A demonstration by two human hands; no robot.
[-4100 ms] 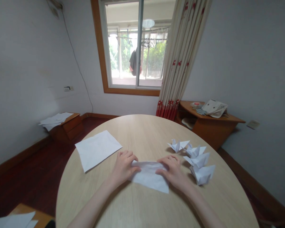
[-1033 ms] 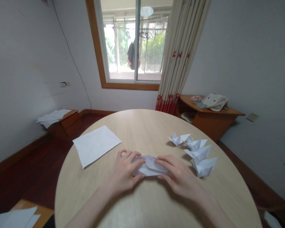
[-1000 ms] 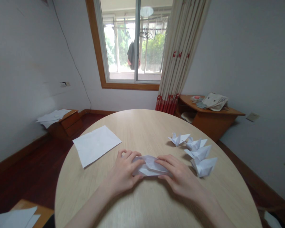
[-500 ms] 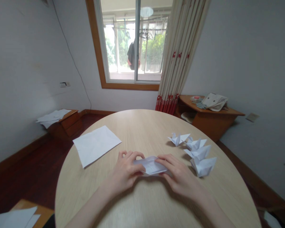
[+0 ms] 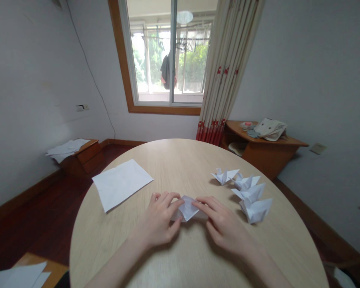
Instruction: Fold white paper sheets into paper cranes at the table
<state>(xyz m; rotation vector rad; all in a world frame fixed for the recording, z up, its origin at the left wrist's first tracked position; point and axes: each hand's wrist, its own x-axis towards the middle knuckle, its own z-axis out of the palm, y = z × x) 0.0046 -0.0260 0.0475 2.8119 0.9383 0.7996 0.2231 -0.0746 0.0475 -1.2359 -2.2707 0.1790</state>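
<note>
A small piece of folded white paper [image 5: 188, 209] lies between my hands near the middle of the round table. My left hand [image 5: 162, 218] grips its left side, thumb low and fingers bent over the top. On its right side, my right hand [image 5: 222, 220] presses with the fingertips, the thumb tucked below. The central flap shows as a diamond shape with creases. To the right of my right hand stand several folded paper cranes [image 5: 256, 210] in a slanting row. White paper sheets [image 5: 123, 185] lie flat on the left part of the table.
The pale round table [image 5: 174, 160] fills the middle. Behind it are a window [image 5: 171, 60] and a curtain [image 5: 225, 76]. A wooden desk [image 5: 264, 154] with a cloth bag stands back right. More paper lies on a low cabinet [image 5: 90, 156] at left and on a surface at lower left.
The paper between my hands has gone from a long, wide shape to a narrower diamond flap. My fingers have moved inward over it.
</note>
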